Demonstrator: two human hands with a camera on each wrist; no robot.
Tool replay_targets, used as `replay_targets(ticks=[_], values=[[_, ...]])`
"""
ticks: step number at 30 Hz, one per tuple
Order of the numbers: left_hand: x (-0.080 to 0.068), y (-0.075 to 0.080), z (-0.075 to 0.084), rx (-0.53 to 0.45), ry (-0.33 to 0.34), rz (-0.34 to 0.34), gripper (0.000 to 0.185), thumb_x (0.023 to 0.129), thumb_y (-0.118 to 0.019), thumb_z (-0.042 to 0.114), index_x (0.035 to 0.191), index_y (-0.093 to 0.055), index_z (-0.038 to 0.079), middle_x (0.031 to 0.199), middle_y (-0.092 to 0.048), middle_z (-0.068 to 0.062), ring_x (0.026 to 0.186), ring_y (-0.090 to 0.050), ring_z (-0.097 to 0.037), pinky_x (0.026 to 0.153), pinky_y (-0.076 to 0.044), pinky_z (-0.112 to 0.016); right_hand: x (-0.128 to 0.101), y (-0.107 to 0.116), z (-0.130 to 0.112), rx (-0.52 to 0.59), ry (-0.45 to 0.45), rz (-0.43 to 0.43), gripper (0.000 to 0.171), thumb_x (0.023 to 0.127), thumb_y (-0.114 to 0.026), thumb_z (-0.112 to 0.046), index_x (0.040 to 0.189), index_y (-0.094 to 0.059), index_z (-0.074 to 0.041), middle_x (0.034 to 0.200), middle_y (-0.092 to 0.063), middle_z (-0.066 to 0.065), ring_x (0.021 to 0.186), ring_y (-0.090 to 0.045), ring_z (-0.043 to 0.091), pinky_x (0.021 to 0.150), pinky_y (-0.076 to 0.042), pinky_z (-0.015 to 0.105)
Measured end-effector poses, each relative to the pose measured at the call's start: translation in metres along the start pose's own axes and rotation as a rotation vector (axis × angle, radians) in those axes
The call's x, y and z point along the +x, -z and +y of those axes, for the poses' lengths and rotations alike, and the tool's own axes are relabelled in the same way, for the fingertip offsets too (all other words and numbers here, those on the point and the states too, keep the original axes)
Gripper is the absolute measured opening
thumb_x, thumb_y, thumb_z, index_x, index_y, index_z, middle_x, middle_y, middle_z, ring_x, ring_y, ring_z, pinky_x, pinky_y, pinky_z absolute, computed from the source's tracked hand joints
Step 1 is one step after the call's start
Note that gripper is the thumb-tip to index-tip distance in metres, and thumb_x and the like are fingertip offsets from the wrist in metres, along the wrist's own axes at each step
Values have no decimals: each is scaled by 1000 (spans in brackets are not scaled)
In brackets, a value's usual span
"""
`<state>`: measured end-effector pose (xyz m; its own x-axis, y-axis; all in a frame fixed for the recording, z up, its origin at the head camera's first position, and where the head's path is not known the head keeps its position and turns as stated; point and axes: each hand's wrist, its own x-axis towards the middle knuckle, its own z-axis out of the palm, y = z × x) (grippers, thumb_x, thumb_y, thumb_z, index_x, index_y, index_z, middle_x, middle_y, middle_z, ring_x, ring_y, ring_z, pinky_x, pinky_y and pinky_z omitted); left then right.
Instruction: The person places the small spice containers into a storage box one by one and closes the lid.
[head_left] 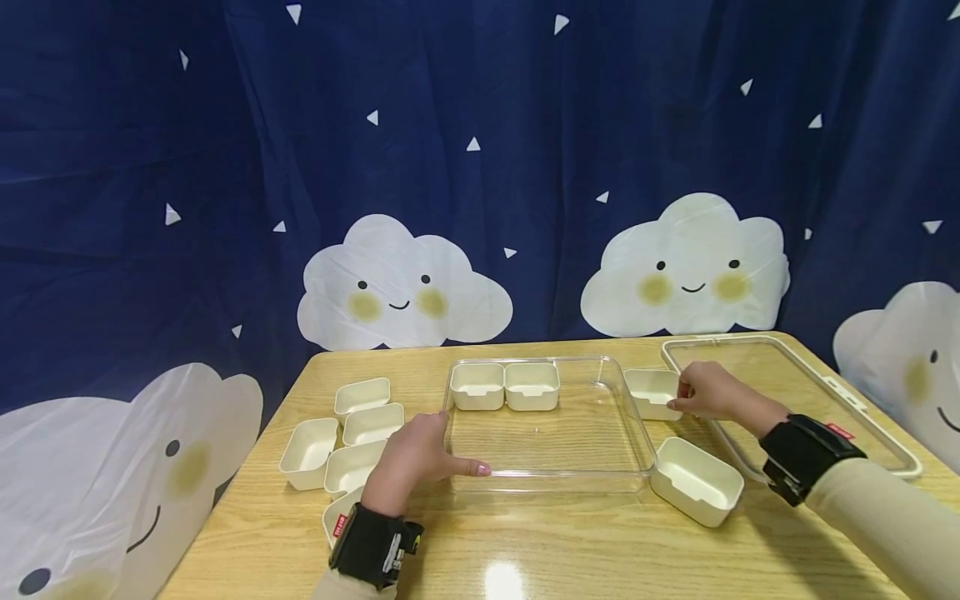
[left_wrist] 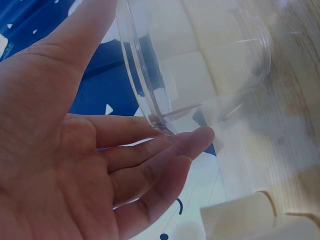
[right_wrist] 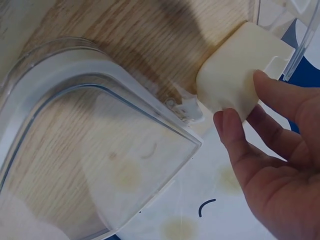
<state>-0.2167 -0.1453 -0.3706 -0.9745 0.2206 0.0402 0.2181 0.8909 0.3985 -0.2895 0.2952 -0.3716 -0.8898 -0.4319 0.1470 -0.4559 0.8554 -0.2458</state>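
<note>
1. Writing: small red tags on both black wrist straps; text too small to read.
2. Clear tray [head_left: 615, 433]: transparent hard plastic, rectangular, rounded corners, mid-table on the wood-grain table [head_left: 570, 542]. Holds two cream boxes [head_left: 505, 386] side by side at its far edge.
3. Left hand [head_left: 416, 454]: fingers straight, resting against the tray's near-left corner; the wrist view shows fingertips [left_wrist: 200, 137] touching the rim.
4. Right hand [head_left: 712, 392]: fingers pinch a cream box [head_left: 651, 392], smooth, rounded, empty, standing just right of the tray.
5. Clear lid [head_left: 795, 392]: cream-framed, flat at far right.
6. Further empty cream boxes: left cluster [head_left: 352, 442]; one near right [head_left: 696, 482].
</note>
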Motion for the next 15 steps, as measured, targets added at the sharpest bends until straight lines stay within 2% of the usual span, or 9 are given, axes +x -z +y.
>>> replay_targets(ticks=[8,15], values=[[-1,0,0,-8,4,0,99,62,-91,61,128,-60,-6,110,-70,-19,96,-67,-29,82,-55,-49,-1,-1,0,3,11,84,27,82,-83,-12,63,-65,-6,58,-58,-3,53,-48,9,52,-42,30],[-1,0,0,-5,3,-2,100,62,-91,61,129,-59,-6,108,-70,-19,92,-67,-27,81,-55,-49,1,3,3,-16,13,132,26,80,-84,-12,64,-65,-3,59,-60,-2,55,-52,11,54,-45,32]])
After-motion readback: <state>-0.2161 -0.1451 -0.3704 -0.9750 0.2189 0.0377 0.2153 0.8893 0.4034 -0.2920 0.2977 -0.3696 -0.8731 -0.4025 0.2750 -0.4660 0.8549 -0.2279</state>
